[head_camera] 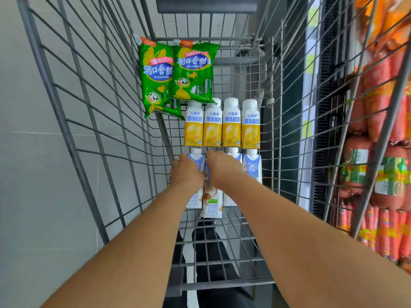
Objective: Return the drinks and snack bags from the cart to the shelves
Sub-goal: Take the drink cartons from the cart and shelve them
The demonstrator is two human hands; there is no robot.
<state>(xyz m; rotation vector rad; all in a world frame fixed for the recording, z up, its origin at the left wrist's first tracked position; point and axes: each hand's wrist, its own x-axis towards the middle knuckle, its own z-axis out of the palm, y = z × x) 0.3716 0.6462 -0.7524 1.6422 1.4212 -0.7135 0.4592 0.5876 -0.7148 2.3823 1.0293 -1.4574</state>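
both arms reach deep into the cart (93,121) now. the left hand (185,174) is curled over the leftmost white-and-blue drink carton (198,160), fingers wrapped round its shoulder. the right hand (223,168) is closed over the neighbouring carton (212,203), whose lower half pokes out beneath both wrists. whether either grip is fully tight, i cannot tell; the fingertips are hidden behind the knuckles.

4 of these cartons lie side by side on the cart floor, and the outer one on the right (252,165) is untouched. just beyond sit 4 yellow yoghurt bottles (222,127), and 2 green snack bags (175,74) lean at the far end.

my read: this is the pick-up, 1 carton per hand. grip the bodies, not the caps, and lift straight up so the neighbours don't roll. keep the elbows clear of the wire sides. the shelves with sausages (382,130) are right there on the right, so it's a short carry.
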